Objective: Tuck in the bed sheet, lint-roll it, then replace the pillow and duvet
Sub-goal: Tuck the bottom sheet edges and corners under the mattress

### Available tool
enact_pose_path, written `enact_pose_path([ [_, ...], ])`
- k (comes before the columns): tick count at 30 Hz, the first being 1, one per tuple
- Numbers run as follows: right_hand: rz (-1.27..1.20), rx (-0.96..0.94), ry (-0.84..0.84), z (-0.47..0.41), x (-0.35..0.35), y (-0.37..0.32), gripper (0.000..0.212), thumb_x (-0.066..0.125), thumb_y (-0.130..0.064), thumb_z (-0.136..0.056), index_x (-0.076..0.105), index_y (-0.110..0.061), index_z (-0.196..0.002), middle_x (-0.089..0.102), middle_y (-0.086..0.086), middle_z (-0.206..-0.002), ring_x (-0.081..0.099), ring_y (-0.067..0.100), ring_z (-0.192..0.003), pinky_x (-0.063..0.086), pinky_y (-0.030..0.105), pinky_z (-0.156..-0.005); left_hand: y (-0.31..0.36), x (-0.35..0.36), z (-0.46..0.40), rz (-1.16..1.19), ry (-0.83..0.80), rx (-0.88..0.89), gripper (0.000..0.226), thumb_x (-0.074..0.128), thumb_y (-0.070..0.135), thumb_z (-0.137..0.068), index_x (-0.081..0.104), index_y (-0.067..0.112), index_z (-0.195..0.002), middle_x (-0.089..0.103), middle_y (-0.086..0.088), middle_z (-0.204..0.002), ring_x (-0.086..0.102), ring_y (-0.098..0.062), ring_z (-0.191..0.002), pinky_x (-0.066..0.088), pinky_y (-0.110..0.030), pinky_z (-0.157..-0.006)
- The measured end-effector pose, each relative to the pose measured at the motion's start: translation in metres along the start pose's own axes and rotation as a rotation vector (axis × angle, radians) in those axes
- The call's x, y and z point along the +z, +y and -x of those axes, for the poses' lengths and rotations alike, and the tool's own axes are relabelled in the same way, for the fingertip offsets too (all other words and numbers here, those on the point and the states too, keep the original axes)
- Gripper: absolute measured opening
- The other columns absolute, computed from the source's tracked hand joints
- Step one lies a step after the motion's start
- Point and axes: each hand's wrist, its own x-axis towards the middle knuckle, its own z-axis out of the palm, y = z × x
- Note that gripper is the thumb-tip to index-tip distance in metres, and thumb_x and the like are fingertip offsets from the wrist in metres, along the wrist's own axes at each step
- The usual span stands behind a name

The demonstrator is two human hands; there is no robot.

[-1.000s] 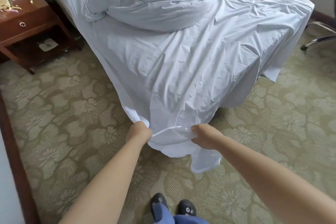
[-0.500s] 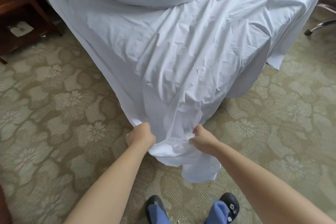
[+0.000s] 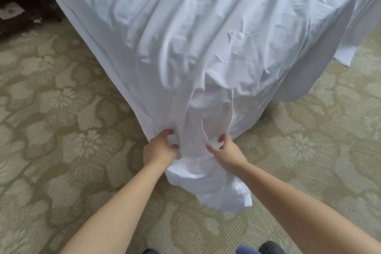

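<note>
at lower centre, the left hand [image 3: 159, 149] and right hand [image 3: 227, 153] pinch the sheet [image 3: 185, 47] corner hanging off the bed. tucking step underway; next likely means pushing this bunch under the mattress.

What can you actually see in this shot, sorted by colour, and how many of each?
White: 1, the bed sheet, with the left hand and right hand gripping its hanging corner.
Dark brown: 1, the wooden nightstand.
Olive and beige: 1, the floral carpet.
Black: 2, the shoes, only partly in view.
Total: 5.
</note>
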Motion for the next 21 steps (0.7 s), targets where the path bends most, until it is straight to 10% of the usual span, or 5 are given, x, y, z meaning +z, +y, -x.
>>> enact_pose_path([
  [4, -0.17, -0.151, 0.401, -0.027, 0.01, 0.019, 0.045, 0.057, -0.052, -0.087, 0.036, -0.02, -0.11, 0.053, -0.01, -0.086, 0.059, 0.022, -0.082, 0.037, 0.032, -0.066, -0.007, 0.046, -0.025, 0.221, 0.193, 0.114, 0.012, 0.053, 0.016, -0.087, 0.054, 0.028, -0.088, 0.057, 0.003, -0.075, 0.057, -0.019, -0.072, 0.045, -0.029, -0.062],
  [6, -0.208, -0.273, 0.521, -0.042, 0.014, 0.024, 0.043, 0.056, -0.048, -0.089, 0.037, -0.02, -0.114, 0.05, -0.012, -0.092, 0.053, 0.019, -0.076, 0.034, 0.031, -0.066, -0.014, 0.067, -0.038, 0.306, 0.34, 0.203, 0.032, 0.051, 0.003, -0.084, 0.042, 0.029, -0.07, 0.048, 0.006, -0.06, 0.048, -0.013, -0.057, 0.036, -0.02, -0.051],
  [21, -0.634, -0.639, 0.945, -0.105, 0.069, 0.005, 0.038, 0.027, -0.046, -0.087, 0.042, -0.011, -0.086, 0.04, 0.004, -0.087, 0.03, 0.007, -0.072, 0.022, 0.021, -0.063, -0.006, 0.09, -0.087, 0.877, 0.695, 0.632, 0.031, 0.035, 0.007, -0.084, 0.033, 0.025, -0.059, 0.034, 0.014, -0.048, 0.028, -0.002, -0.049, 0.025, -0.023, -0.049],
])
